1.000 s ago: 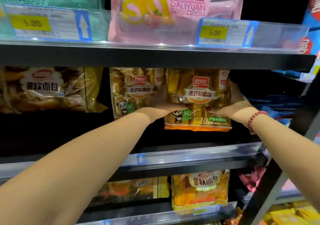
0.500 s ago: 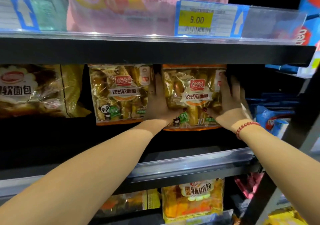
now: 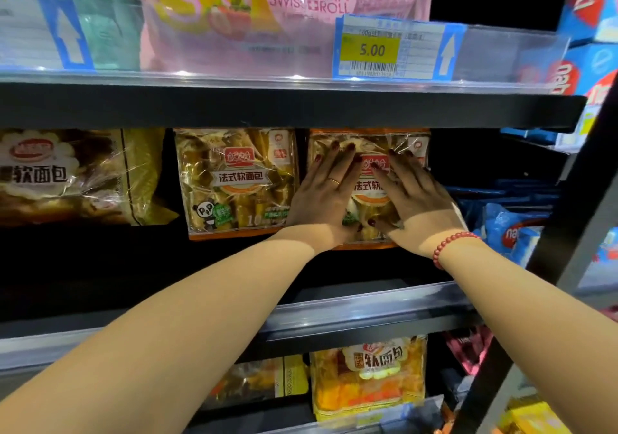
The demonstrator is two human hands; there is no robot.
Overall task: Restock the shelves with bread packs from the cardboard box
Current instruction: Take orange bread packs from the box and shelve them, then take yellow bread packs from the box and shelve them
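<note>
Both hands lie flat, fingers spread, against the front of one bread pack [image 3: 369,196] that stands upright on the middle shelf [image 3: 368,303]. The left hand [image 3: 326,196] covers the pack's left half and wears a ring [image 3: 333,181]; the right hand [image 3: 413,199] covers the right half, with a red bead bracelet [image 3: 451,243] at the wrist. Neither grips anything: the palms only press on the wrapper. Just left of it stands a second pack [image 3: 237,183] of the same kind, and further left a larger bread bag [image 3: 73,176]. On the shelf above, a pink Swiss roll bag [image 3: 284,15] sits behind a 5.00 price tag [image 3: 378,49]. Below, an orange pack [image 3: 368,376] stands under the pressed one
</note>
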